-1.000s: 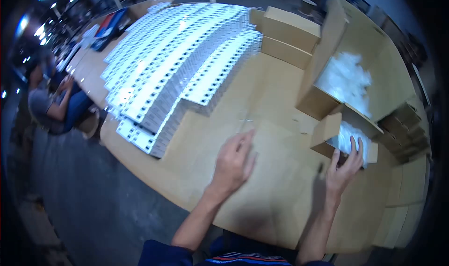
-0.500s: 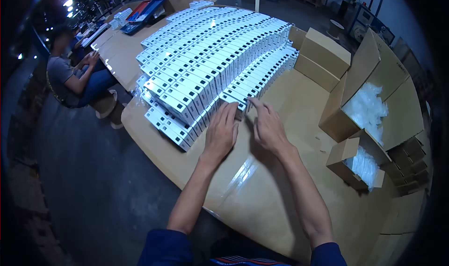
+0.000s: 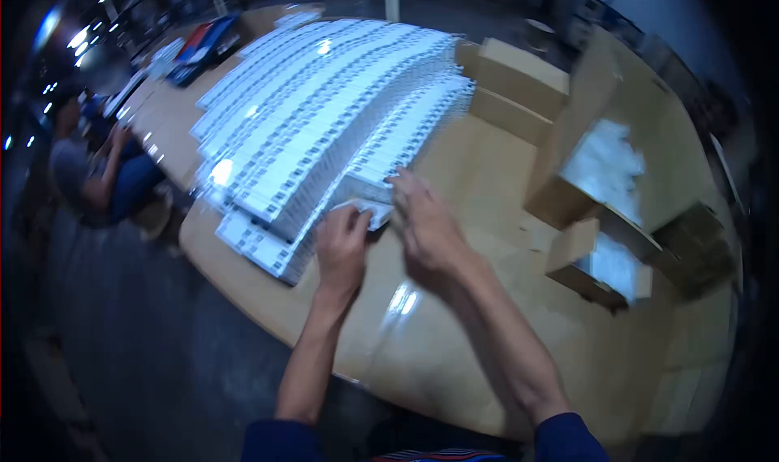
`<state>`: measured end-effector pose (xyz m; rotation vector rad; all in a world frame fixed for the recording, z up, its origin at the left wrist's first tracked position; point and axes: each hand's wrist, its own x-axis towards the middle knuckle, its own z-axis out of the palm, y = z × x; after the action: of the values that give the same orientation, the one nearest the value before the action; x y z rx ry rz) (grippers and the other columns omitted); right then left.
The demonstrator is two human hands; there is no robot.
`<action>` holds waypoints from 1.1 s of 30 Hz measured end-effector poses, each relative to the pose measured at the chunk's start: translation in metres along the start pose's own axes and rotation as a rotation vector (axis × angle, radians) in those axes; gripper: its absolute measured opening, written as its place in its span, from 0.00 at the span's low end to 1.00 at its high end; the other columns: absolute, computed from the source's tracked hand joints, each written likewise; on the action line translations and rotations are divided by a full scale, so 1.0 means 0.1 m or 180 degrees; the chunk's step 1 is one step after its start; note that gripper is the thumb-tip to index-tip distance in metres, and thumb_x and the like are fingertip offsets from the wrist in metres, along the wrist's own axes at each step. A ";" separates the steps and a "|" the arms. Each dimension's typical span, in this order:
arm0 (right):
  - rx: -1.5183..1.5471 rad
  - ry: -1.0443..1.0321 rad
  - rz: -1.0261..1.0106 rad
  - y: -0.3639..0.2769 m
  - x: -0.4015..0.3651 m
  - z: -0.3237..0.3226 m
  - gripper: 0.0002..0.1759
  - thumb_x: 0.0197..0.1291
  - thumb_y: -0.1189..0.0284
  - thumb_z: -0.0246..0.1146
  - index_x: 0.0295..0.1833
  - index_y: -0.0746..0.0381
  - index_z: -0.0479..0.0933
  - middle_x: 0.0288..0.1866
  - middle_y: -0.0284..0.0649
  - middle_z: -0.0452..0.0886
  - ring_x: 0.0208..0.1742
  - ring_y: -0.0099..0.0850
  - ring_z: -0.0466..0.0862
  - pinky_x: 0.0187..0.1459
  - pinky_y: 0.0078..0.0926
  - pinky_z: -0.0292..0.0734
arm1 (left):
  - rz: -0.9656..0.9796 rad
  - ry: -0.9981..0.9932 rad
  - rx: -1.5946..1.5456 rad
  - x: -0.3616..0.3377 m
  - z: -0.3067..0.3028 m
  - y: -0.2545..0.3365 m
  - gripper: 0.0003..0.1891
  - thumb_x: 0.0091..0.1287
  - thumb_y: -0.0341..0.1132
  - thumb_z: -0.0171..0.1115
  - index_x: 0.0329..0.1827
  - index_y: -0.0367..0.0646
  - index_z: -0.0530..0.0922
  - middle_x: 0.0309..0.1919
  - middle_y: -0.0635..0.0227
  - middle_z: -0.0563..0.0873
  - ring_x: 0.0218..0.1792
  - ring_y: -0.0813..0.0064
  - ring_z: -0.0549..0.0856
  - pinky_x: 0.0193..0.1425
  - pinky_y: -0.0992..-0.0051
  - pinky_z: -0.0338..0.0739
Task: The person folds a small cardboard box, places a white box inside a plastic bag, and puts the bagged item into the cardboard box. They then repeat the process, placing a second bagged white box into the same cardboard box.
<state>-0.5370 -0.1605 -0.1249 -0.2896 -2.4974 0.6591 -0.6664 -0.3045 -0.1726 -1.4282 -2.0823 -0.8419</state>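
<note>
A small white box [image 3: 375,209] is pinched in the fingers of my left hand [image 3: 342,247], tilted at the near end of the lower row of boxes. My right hand [image 3: 430,226] is just to its right, fingers stretched toward the end of that row and seemingly touching it; motion smears them. Beyond my hands, many matching white boxes [image 3: 324,109] with small dark squares stand packed in long stepped rows. The lower row [image 3: 398,141] runs along the right side of the taller stack.
The brown-covered table [image 3: 479,332] has a curved edge on the left. Cardboard boxes [image 3: 519,76] stand at the right; a large carton [image 3: 560,170] and a small carton [image 3: 570,259] hold clear plastic. A seated person [image 3: 97,166] is at the far left beside red and blue trays [image 3: 199,49].
The view has shifted, moving the scene left and slightly down. My left hand now has the end box tilted away from the row; my right hand stays close by.
</note>
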 end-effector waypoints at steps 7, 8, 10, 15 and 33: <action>0.2542 -0.1010 0.2100 -0.35 -0.93 -0.97 0.33 0.80 0.66 0.58 0.85 0.54 0.56 0.66 0.52 0.77 0.61 0.40 0.83 0.60 0.37 0.82 | 0.0569 0.0178 -0.1157 -0.13 -0.25 0.76 0.19 0.61 0.19 0.70 0.55 0.43 0.84 0.54 0.55 0.79 0.65 0.39 0.78 0.66 0.43 0.77; 0.2936 -0.0734 0.2003 -0.31 -1.06 -1.02 0.33 0.80 0.66 0.58 0.85 0.54 0.56 0.65 0.48 0.77 0.59 0.35 0.82 0.56 0.33 0.82 | 0.0664 0.0217 -0.1367 -0.11 -0.22 0.91 0.18 0.62 0.20 0.69 0.55 0.44 0.84 0.54 0.55 0.79 0.66 0.38 0.78 0.65 0.44 0.79; 0.3709 -0.0184 0.1728 -0.22 -1.28 -1.04 0.32 0.82 0.66 0.57 0.85 0.55 0.56 0.62 0.42 0.78 0.54 0.25 0.82 0.49 0.24 0.83 | 0.1020 0.0237 -0.1563 0.02 -0.21 1.22 0.19 0.61 0.20 0.71 0.56 0.45 0.85 0.54 0.56 0.79 0.66 0.39 0.78 0.64 0.48 0.81; 0.2883 0.1428 0.1508 -0.09 -1.58 -1.44 0.14 0.81 0.73 0.56 0.66 0.63 0.78 0.61 0.34 0.80 0.58 0.19 0.79 0.55 0.20 0.78 | 0.1563 -0.0476 -0.2292 0.46 -0.21 1.99 0.23 0.60 0.24 0.75 0.59 0.43 0.83 0.57 0.55 0.80 0.61 0.48 0.82 0.63 0.55 0.82; 0.1414 0.2365 0.1083 0.95 -1.82 -3.21 0.10 0.73 0.80 0.61 0.54 0.65 0.84 0.52 0.36 0.83 0.48 0.20 0.80 0.47 0.22 0.81 | 0.2964 -0.1225 0.0398 2.80 1.78 3.12 0.06 0.69 0.29 0.62 0.40 0.41 0.88 0.39 0.54 0.92 0.46 0.52 0.90 0.48 0.55 0.85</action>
<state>-0.2025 -0.0124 -0.0173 -0.6567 -1.5630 0.9976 -0.4770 0.0869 -0.0374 -2.2948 -1.3546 -0.0575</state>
